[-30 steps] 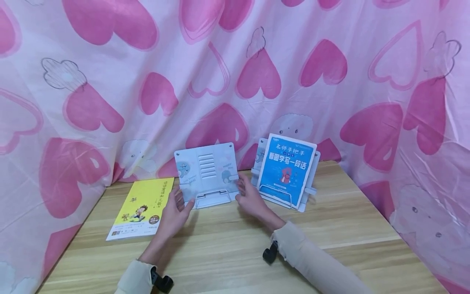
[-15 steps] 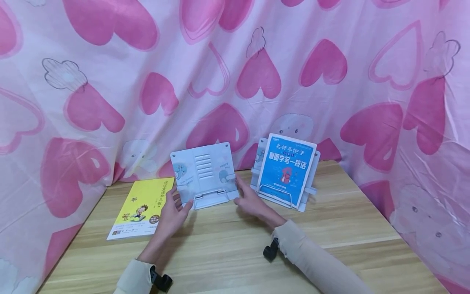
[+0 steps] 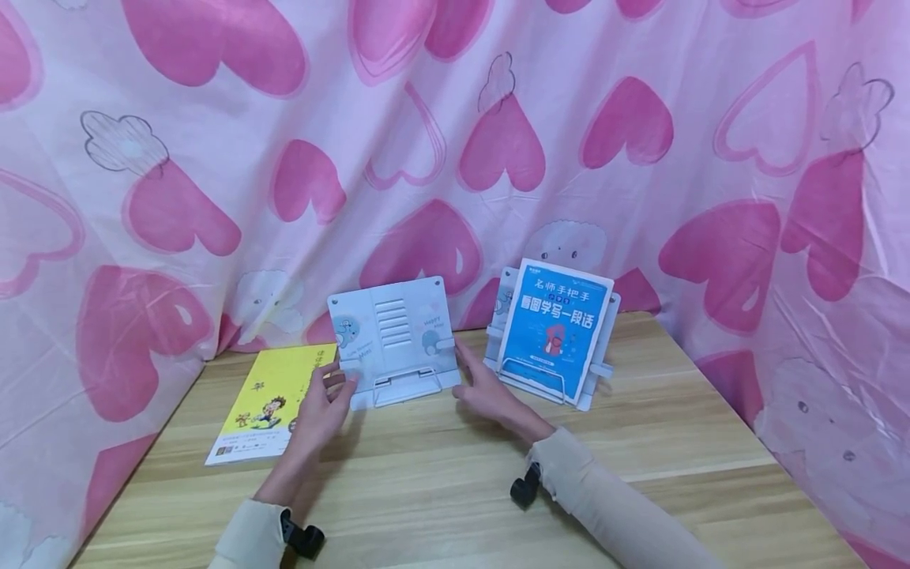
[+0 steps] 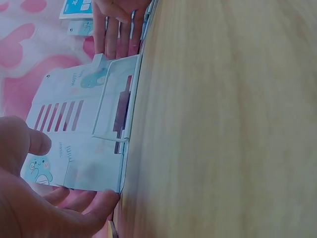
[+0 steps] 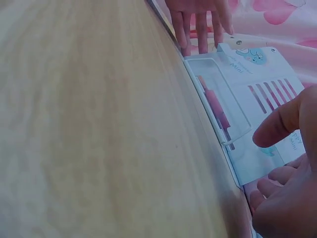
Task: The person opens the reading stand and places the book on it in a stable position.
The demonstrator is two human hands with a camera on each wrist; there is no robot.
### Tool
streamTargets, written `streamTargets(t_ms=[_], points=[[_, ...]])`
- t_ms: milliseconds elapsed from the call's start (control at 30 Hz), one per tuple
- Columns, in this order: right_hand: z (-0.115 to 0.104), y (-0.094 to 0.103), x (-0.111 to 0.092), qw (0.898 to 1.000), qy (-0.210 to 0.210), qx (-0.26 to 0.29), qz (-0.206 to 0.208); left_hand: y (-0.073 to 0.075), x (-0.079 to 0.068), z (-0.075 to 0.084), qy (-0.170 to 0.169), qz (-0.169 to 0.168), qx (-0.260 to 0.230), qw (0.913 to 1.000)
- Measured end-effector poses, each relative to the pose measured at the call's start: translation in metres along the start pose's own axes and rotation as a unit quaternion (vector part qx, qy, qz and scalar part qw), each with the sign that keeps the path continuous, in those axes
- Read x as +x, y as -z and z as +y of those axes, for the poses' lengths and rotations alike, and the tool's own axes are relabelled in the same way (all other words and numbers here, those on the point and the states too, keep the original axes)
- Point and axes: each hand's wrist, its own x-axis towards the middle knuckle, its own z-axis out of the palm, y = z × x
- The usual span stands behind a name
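Observation:
A pale blue metal book stand (image 3: 396,348) with slots, elephant pictures and a wire page holder stands upright at the middle of the table. At its left side is my left hand (image 3: 323,407), its fingertips along the side edge in the left wrist view and the thumb (image 4: 39,143) in front of the plate, apart from the fingers. My right hand (image 3: 490,391) is at the opposite side edge, its fingers extended and the thumb (image 5: 277,126) off the plate. Beside the left hand lies a yellow book (image 3: 273,399), partly covered by it.
To the right, a second book stand (image 3: 604,348) holds a blue book (image 3: 558,324) behind its wire holder. A pink curtain with hearts (image 3: 501,142) hangs behind the wooden table (image 3: 441,490).
The book stand has shifted slightly left between my hands. My left hand has moved left and drawn back a little, covering more of the yellow book. The right hand stays nearly in place.

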Motion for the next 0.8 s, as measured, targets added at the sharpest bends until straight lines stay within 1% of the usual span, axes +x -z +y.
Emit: streamTargets(t_ms=[100, 167, 233, 367, 467, 533, 600, 700, 800], points=[[-0.004, -0.003, -0.001, 1.000, 0.002, -0.006, 0.016, 0.006, 0.001, 0.000, -0.011, 0.016, 0.018, 0.9997], [-0.008, -0.008, -0.002, 0.999, 0.006, -0.011, 0.031, 0.014, 0.003, -0.001, -0.017, 0.030, 0.037, 0.9987], [-0.014, -0.013, -0.005, 0.999, 0.018, -0.012, 0.042, 0.024, 0.005, -0.003, -0.017, 0.044, 0.056, 0.9973], [-0.029, -0.024, -0.011, 0.997, 0.048, -0.032, 0.054, 0.048, 0.010, -0.009, 0.005, 0.049, 0.117, 0.9919], [-0.039, -0.030, -0.015, 0.995, 0.070, -0.037, 0.053, 0.065, 0.016, -0.017, 0.016, 0.050, 0.167, 0.9846], [-0.044, -0.036, -0.018, 0.996, 0.078, -0.026, 0.041, 0.077, 0.019, -0.023, 0.024, 0.055, 0.189, 0.9801], [-0.047, -0.042, -0.021, 0.997, 0.082, -0.007, 0.014, 0.087, 0.020, -0.029, 0.038, 0.060, 0.203, 0.9766], [-0.049, -0.057, -0.024, 0.996, 0.073, 0.018, -0.038, 0.099, 0.021, -0.036, 0.064, 0.062, 0.212, 0.9731], [-0.050, -0.075, -0.025, 0.993, 0.060, 0.042, -0.092, 0.108, 0.022, -0.042, 0.080, 0.065, 0.222, 0.9695]])
